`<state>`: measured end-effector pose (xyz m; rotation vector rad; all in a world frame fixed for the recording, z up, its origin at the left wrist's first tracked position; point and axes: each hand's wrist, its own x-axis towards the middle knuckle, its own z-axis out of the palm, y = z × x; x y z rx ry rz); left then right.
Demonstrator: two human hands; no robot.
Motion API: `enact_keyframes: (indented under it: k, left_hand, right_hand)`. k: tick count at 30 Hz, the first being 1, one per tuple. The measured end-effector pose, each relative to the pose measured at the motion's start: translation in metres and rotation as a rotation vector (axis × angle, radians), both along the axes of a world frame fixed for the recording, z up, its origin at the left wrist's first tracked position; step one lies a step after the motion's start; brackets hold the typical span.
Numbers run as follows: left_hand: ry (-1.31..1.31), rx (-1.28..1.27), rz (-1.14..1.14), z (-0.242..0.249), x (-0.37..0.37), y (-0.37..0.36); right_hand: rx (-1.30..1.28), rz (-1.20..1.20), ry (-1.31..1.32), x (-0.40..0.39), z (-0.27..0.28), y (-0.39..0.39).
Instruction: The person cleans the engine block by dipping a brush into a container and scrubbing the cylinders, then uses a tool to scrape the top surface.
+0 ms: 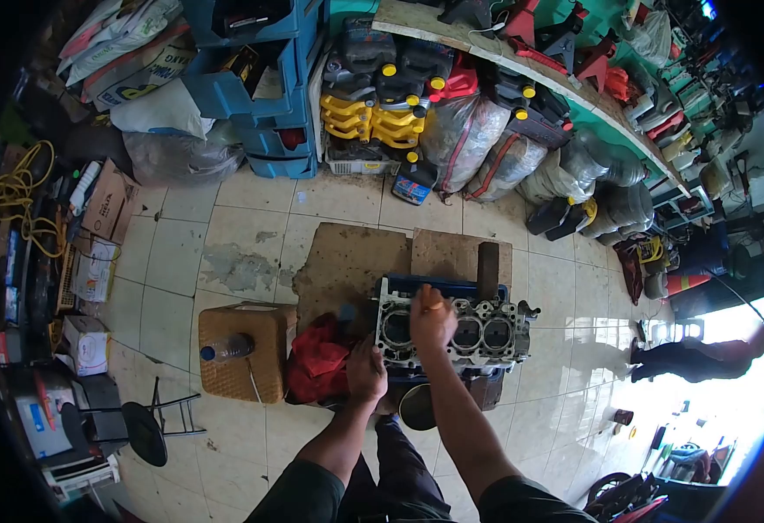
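A grey metal engine block [495,359] lies mid-frame, round bores uncovered; finished and remaining parts are indistinguishable. Over it, the right hand [432,328] curls, contents unclear. The left hand [366,375], grip unclear, meets its left edge beside crumpled red cloth [315,359].

This is a vehicle repair workshop, shown by the engine block [489,335] on cardboard [351,261] over the tiled floor [329,206], the jack stands [561,44] on a shelf [486,52], the jugs [373,122] with yellow caps below, and the motorcycle [621,501] near the bright opening.
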<state>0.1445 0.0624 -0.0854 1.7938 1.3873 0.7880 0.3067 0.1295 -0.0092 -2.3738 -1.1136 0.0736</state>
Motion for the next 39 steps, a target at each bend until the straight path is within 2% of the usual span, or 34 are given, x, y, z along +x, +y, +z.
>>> enact_keyframes:
  k: [1, 3, 7, 10, 12, 14, 15, 17, 18, 19, 20, 21, 23, 24, 25, 26, 27, 29, 30, 31, 32, 35, 36, 39]
  left_hand:
    - [0.008, 0.002, 0.0, -0.001, -0.001, 0.0]
    - [0.013, 0.005, -0.002, -0.001, -0.002, 0.002]
    - [-0.039, -0.023, -0.012, 0.01, 0.0, 0.004]
    - [-0.078, 0.024, -0.016, -0.002, -0.001, 0.008]
    - [-0.095, 0.023, -0.04, -0.012, -0.007, 0.001]
    - [-0.263, -0.023, 0.052, -0.018, -0.004, -0.004]
    - [-0.27, -0.029, 0.057, -0.035, 0.0, -0.009]
    - [-0.287, -0.055, 0.064, -0.076, -0.004, -0.025]
    - [-0.274, -0.061, 0.068, -0.059, -0.008, -0.026]
    - [-0.254, -0.16, 0.093, -0.021, -0.007, -0.015]
    - [-0.238, -0.257, 0.117, 0.002, -0.006, -0.008]
    - [-0.237, -0.256, 0.118, -0.004, -0.006, -0.011]
    - [-0.105, -0.155, 0.127, -0.026, -0.007, -0.014]
    - [-0.108, -0.158, 0.122, -0.035, -0.005, -0.015]
    - [-0.141, -0.006, 0.18, -0.045, -0.002, -0.013]
    - [-0.173, 0.148, 0.239, -0.051, 0.002, -0.011]
    - [-0.176, 0.148, 0.236, -0.055, 0.004, -0.013]
    - [-0.473, -0.083, 0.287, -0.063, 0.005, -0.027]
    - [-0.466, -0.085, 0.289, -0.063, 0.008, -0.031]
    - [-0.552, -0.191, 0.369, -0.062, 0.012, -0.032]
    - [-0.639, -0.293, 0.449, -0.062, 0.015, -0.03]
    - [-0.48, -0.235, 0.413, -0.059, 0.011, -0.029]
    - [-0.593, -0.342, 0.43, -0.058, 0.014, -0.03]
    - [-0.555, -0.335, 0.403, -0.055, 0.015, -0.026]
  right_hand:
    - [-0.002, 0.005, 0.004, -0.013, -0.006, 0.003]
    - [0.043, 0.335, -0.012, -0.032, -0.014, 0.007]
    - [0.08, 0.376, -0.007, -0.045, -0.017, 0.015]
    - [-0.011, 0.257, -0.015, -0.037, -0.018, 0.051]
    - [-0.02, 0.233, 0.011, -0.055, -0.015, 0.032]
    - [-0.008, 0.263, 0.051, -0.065, -0.029, -0.013]
    - [-0.076, 0.317, -0.01, -0.083, -0.001, -0.037]
    - [-0.079, 0.378, -0.004, -0.086, -0.034, -0.068]
    - [-0.069, 0.345, -0.053, -0.087, -0.024, -0.057]
    - [-0.051, 0.305, -0.106, -0.083, -0.01, -0.028]
    - [-0.068, 0.213, -0.044, -0.07, -0.027, -0.001]
    - [-0.067, 0.214, -0.043, -0.061, -0.029, 0.017]
    - [-0.028, 0.184, -0.052, -0.051, -0.027, 0.038]
    - [0.006, 0.183, -0.087, -0.058, -0.021, 0.023]
    - [0.005, 0.18, -0.094, -0.066, -0.018, -0.001]
    - [-0.025, 0.272, -0.121, -0.074, -0.017, -0.029]
    - [-0.057, 0.363, -0.144, -0.079, -0.014, -0.042]
    - [-0.01, 0.375, -0.171, -0.074, -0.02, -0.035]
    - [0.036, 0.394, -0.197, -0.07, -0.024, -0.027]
    - [-0.05, 0.293, -0.044, -0.06, -0.035, -0.005]
    - [-0.065, 0.253, -0.051, -0.052, -0.024, 0.025]
    - [-0.067, 0.224, -0.043, -0.054, -0.011, 0.035]
    - [-0.058, 0.243, -0.04, -0.054, -0.009, 0.028]
    - [0.017, 0.338, -0.015, -0.064, -0.018, -0.037]
